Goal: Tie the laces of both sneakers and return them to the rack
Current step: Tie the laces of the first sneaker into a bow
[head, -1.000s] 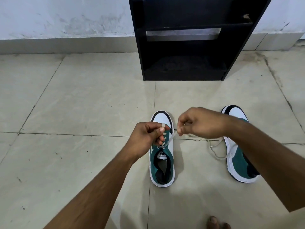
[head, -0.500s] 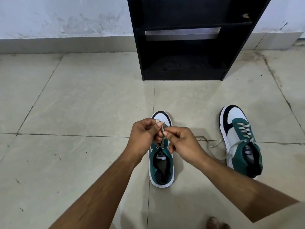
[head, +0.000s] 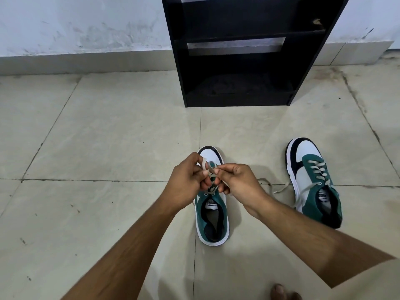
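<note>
Pale floor tiles [head: 108,137] fill the view, scuffed and crossed by dark grout lines, so let's work outward from the person's feet. Right at the bottom edge, bare toes [head: 281,292] peek in. Two bare forearms reach forward from there and meet over the nearer sneaker [head: 213,215], a green and white shoe standing on the floor, heel toward the person, its dark opening and tongue label in plain sight. Over its front half, the left hand [head: 186,180] is curled tight, fingers pinching a loop of the beige lace [head: 206,167] that stands up between thumb and forefinger. The right hand [head: 240,182] sits just beside it, knuckles almost touching, thumb and fingertips nipped on another strand of that same lace. Both hands are clenched on the lace, with the strands crossing down to the top eyelets. Whether the knot is done, I cannot tell; the fingers hide it.

Off to the right, well apart, stands the second sneaker [head: 313,182], toe pointing away, its loose lace ends [head: 275,187] trailing out on the tile toward the first shoe. Clearly untied, that one.

Further back, the black shoe rack [head: 238,61] stands against the wall, its bottom shelf dark and its next shelf up a bare board. Behind it runs a grey skirting strip and a white wall [head: 75,24], marked and worn.
</note>
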